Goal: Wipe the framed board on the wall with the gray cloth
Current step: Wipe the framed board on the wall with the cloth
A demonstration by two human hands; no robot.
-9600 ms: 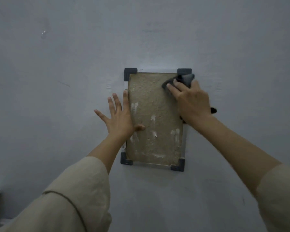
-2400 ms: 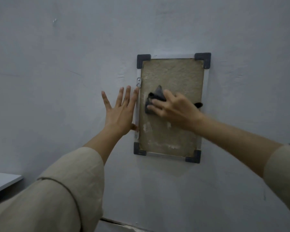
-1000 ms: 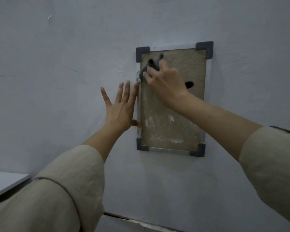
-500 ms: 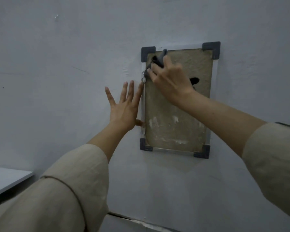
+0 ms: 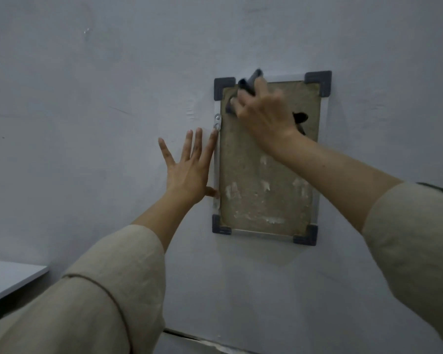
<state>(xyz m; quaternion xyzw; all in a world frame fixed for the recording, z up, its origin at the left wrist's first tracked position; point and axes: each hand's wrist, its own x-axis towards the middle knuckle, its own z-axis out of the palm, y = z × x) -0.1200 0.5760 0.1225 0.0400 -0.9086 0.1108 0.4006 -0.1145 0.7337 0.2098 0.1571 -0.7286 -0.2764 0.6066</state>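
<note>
Right hand [image 5: 264,112] presses the gray cloth [image 5: 248,84] against the framed board [image 5: 264,175] near its top-left corner, fingers curled over it, most of the cloth hidden beneath. Only dark scraps peek out above the fingers and beside the wrist. Left hand [image 5: 189,167] lies flat on the wall [image 5: 100,123], fingers spread, index fingertip and thumb on the board's left edge

Your carrier here is the wall [image 5: 87,123], pale grey, scuffed, with a small chip near its upper left. The framed board [image 5: 264,190] hangs on it right of centre, upright, dark corner caps, metal bracket [image 5: 217,122] on its left edge. Your left hand [image 5: 189,167] lies flat on the wall, fingers spread, just beside that edge. Lower left, a white tabletop [image 5: 8,277] corner juts in; nothing visible on it.
</note>
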